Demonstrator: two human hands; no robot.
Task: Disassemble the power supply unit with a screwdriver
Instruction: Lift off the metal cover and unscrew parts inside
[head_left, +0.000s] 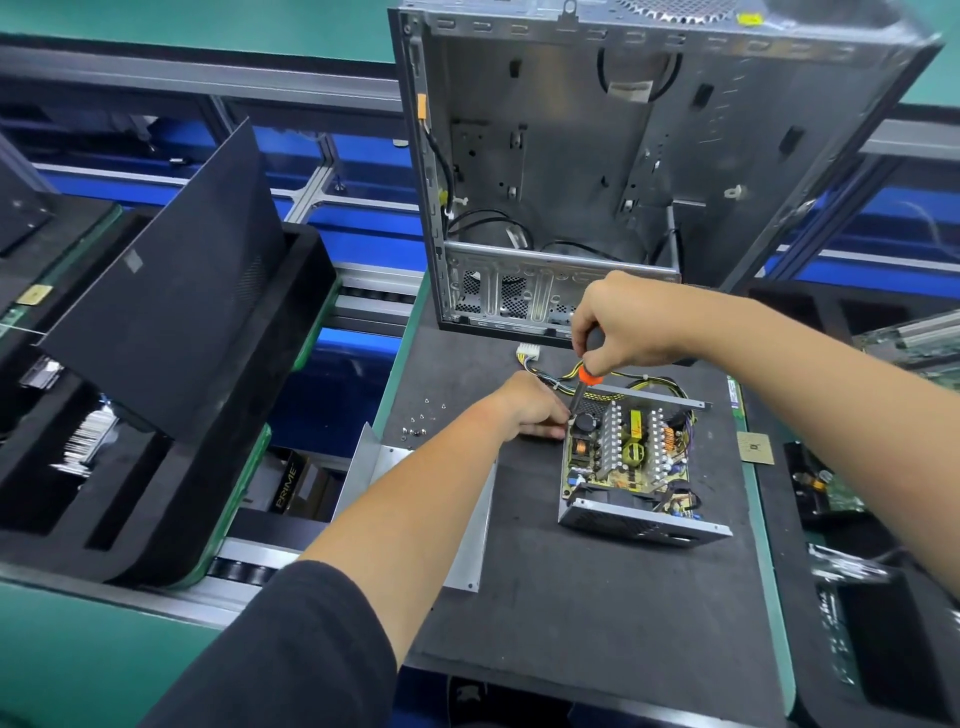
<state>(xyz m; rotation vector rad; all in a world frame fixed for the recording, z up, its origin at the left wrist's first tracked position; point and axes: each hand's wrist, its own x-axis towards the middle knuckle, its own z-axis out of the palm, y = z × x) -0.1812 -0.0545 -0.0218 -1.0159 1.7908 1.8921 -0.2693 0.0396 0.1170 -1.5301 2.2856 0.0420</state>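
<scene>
The power supply unit (631, 467) lies on the black mat with its lid off, so its circuit board, coils and heat sinks show. My right hand (623, 322) grips the black and orange handle of a screwdriver (589, 371), which stands almost upright over the unit's far left corner. My left hand (530, 405) rests against the unit's left wall at that corner, fingers curled at its edge. The removed metal lid (467, 540) lies flat to the left, partly under my left forearm. Several loose screws (418, 421) lie on the mat nearby.
An empty computer case (597, 166) stands open at the back of the mat. A yellow and black cable bundle with a white plug (529, 356) runs behind the unit. A CPU chip (756, 448) lies at the right. Black foam trays (156, 364) and a dark side panel stand at the left.
</scene>
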